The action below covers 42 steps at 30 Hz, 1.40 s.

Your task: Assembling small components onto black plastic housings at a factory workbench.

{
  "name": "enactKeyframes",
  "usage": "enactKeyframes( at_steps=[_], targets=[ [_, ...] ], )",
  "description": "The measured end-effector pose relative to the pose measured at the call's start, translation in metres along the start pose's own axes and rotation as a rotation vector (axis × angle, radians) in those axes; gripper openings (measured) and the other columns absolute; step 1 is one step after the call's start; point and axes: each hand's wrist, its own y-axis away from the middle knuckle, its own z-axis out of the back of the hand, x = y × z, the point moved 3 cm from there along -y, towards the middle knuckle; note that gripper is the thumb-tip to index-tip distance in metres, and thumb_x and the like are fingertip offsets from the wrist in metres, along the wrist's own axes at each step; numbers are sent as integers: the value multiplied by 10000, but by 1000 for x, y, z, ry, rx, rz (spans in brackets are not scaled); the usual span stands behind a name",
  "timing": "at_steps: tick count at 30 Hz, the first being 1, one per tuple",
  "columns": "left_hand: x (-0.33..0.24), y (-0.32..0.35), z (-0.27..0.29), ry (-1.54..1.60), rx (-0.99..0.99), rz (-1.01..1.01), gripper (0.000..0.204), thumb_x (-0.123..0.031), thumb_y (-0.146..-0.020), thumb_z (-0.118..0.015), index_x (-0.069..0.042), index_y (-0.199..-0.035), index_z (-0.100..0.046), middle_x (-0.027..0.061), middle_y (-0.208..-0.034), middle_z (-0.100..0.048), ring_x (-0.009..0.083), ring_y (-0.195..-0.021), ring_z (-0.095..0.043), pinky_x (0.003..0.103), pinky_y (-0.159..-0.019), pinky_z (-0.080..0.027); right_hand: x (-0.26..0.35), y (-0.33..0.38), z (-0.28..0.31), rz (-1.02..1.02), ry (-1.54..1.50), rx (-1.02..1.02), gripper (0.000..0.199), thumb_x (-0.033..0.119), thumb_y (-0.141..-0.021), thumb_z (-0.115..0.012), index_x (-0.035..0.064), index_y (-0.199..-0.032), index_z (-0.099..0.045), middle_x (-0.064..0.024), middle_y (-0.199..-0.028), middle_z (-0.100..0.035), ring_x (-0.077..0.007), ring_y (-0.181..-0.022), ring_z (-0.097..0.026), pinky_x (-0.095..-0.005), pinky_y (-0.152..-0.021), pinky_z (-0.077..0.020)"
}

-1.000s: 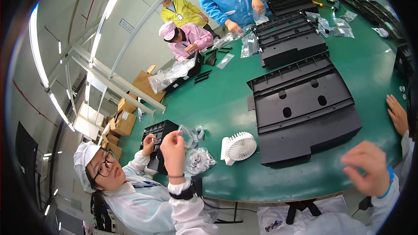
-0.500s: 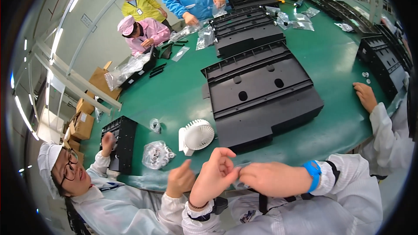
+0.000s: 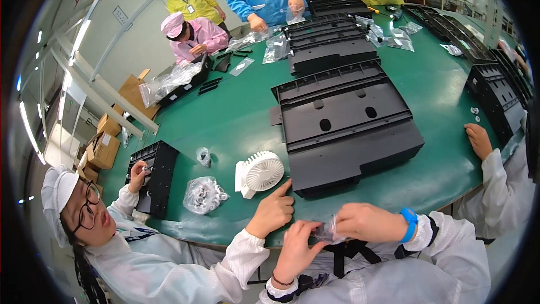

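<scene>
Clear bag (image 3: 326, 231) in both hands (image 3: 298, 249) (image 3: 371, 223), labelled carton (image 3: 102, 152)

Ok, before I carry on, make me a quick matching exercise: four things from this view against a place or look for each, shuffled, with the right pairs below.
Things
1. fan
2. small clear bag nearest the wearer
3. bag of white rings
4. nearest large panel

Places and looks
A. on the green table, left of the fan
B. black, with oval holes
C. white, with a round slatted front
D. between the left hand and right hand

Pairs: 1-C, 2-D, 3-A, 4-B
</scene>
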Motion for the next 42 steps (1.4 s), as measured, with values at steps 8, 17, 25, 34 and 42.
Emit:
enactKeyframes(
  at_steps=[8, 17, 25, 34, 42],
  targets=[
    [-7, -4, -1, 34, 27, 26, 395, -66, -719, -743, -86, -1103, -652, 51, -946, -590, 244, -927, -577, 368, -825, -397, 7, 21, -15, 18, 59, 175, 219, 73, -797, -683, 39, -1013, -672, -94, -891, -623, -282, -832, -632, -373, -715, -530],
    [-9, -14, -21, 142, -148, -39, 274, -163, -815, -728, -58, -1039, -609, 76, -943, -634, 287, -906, -594, 380, -789, -407, 17, 20, 9, -354, 246, -40, 321, 82, -803, -737, 57, -1118, -682, -93, -830, -609, -268, -716, -631, -350, -606, -518],
    [-6, -24, -42, 390, -159, -182, 269, -33, -846, -648, -39, -1094, -545, 129, -906, -646, 336, -861, -614, 414, -755, -434, 22, 16, -3, -522, 273, -103, 293, 8, -755, -762, -8, -1040, -697, -144, -968, -669, -292, -783, -659, -342, -670, -542],
    [4, -29, -51, 622, -38, -256, 288, 59, -850, -571, -6, -1087, -422, 171, -886, -620, 379, -869, -599, 452, -757, -447, 25, 2, -5, -565, 357, -26, 413, 47, -704, -824, -50, -1068, -655, -164, -1017, -667, -334, -856, -663, -369, -727, -558],
    [-4, -34, -41, 738, -18, -249, 348, 52, -896, -552, 19, -1198, -384, 204, -975, -633, 381, -944, -615, 413, -835, -477, 16, -1, 14, -603, 163, 33, 324, 91, -741, -813, -5, -1027, -694, -152, -972, -685, -308, -821, -660, -341, -693, -538]
  ],
)
